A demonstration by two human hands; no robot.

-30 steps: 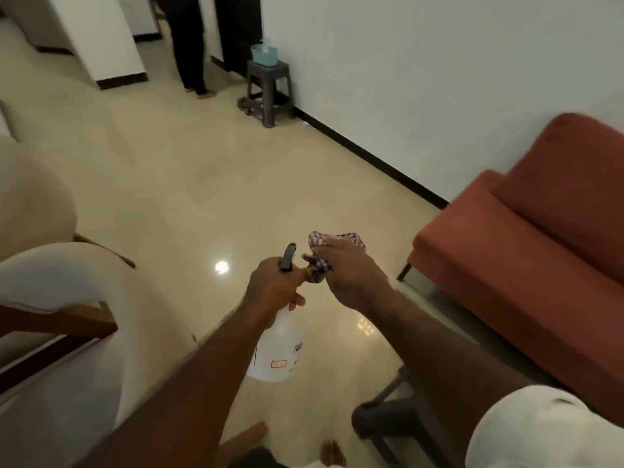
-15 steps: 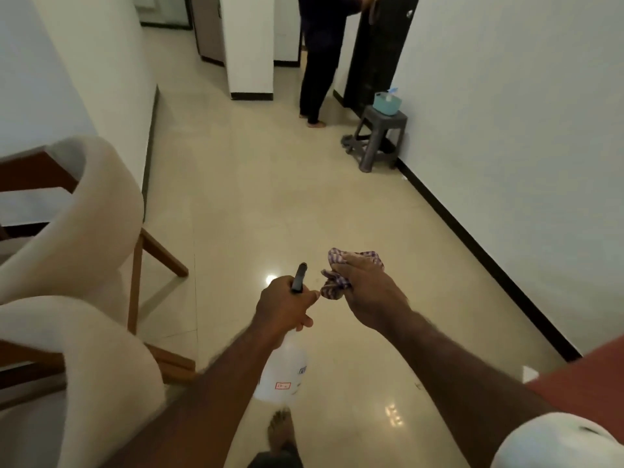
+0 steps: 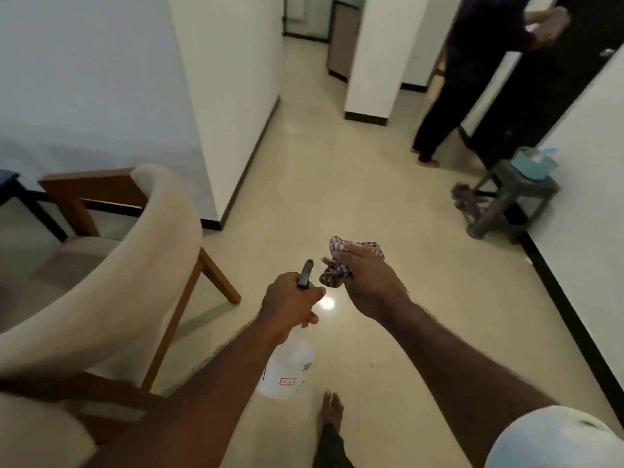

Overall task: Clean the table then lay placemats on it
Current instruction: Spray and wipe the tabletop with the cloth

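Glossy floor (image 3: 304,163), armchair (image 3: 111,282), stool (image 3: 506,197)

The floor (image 3: 337,170) is glossy, smooth tile with a light glare near the bottle (image 3: 290,369), which looks like translucent white plastic. The rag (image 3: 334,273) is checked cloth. Left of the bottle, the chair (image 3: 111,265) has matt beige upholstery on a wood frame.

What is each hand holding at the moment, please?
Left hand: closed grip on the translucent white plastic spray bottle.
Right hand: closed on the crumpled purple-striped cloth.
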